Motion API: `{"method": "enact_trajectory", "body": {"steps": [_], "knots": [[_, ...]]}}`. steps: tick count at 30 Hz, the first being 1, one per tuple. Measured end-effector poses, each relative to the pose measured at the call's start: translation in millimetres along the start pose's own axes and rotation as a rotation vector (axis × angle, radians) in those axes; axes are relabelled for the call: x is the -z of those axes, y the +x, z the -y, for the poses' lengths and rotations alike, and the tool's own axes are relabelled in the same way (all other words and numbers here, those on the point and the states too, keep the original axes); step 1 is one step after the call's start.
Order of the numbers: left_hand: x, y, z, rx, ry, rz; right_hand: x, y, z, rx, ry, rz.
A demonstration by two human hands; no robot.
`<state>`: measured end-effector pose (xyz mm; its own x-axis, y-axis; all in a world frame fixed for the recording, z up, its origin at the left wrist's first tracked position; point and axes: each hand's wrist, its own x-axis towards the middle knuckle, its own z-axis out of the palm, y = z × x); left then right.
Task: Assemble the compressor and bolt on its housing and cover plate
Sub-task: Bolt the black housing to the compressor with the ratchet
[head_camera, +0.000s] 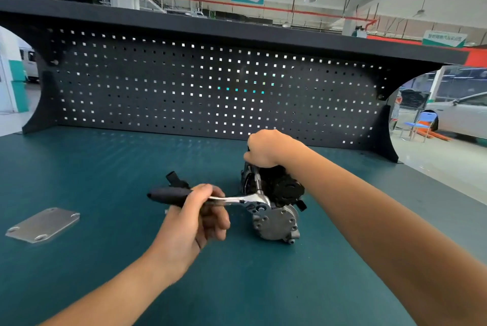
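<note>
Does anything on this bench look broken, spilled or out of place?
Nothing looks broken or spilled. The cover plate lies flat on the mat, well left of the compressor, and a small black part sits loose behind the ratchet; that suits unfinished work.

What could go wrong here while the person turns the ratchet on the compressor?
The compressor rests unclamped on the bench, held only by the right hand; a hard pull by the left hand on the ratchet might tip or slide it. The ratchet could also slip off, and knuckles may strike metal.
</note>
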<state>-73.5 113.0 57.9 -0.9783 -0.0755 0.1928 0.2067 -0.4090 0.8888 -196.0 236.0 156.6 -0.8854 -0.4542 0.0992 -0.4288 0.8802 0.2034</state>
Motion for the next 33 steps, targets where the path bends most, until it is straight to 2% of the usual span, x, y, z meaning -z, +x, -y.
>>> {"method": "enact_trajectory", "body": {"steps": [2, 3, 4, 8, 9, 11, 13, 16, 23, 29, 33], "knots": [[-1, -5, 5, 0.171, -0.220, -0.052, 0, 0, -1, -0.002, 0.026, -0.002], [-4, -7, 3, 0.185, -0.222, -0.060, -1, 1, -1, -0.007, 0.036, -0.016], [-9, -8, 0, 0.139, -0.124, -0.037, -3, 1, 0, -0.009, 0.046, -0.042], [-40, -2, -18, -0.341, 0.810, 0.169, -11, 0, 9, 0.008, 0.026, -0.153], [-47, 0, -20, -0.398, 0.966, 0.216, -12, 1, 11, 0.007, 0.006, -0.163], [-56, 2, -21, -0.434, 1.114, 0.259, -12, 1, 11, -0.006, 0.002, -0.172], [-54, 2, -18, -0.451, 1.115, 0.260, -11, 0, 8, -0.003, 0.033, -0.174], [-41, 0, -13, -0.413, 0.984, 0.252, -11, -1, 5, 0.013, 0.080, -0.164], [-1, -8, -6, -0.120, 0.669, 0.203, -8, 1, 0, 0.004, 0.202, -0.141], [-17, -8, -9, -0.215, 0.761, 0.242, -13, -3, -3, 0.012, 0.235, -0.229], [-15, -10, -6, -0.205, 0.761, 0.216, -15, -8, -7, 0.033, 0.314, -0.273]]}}
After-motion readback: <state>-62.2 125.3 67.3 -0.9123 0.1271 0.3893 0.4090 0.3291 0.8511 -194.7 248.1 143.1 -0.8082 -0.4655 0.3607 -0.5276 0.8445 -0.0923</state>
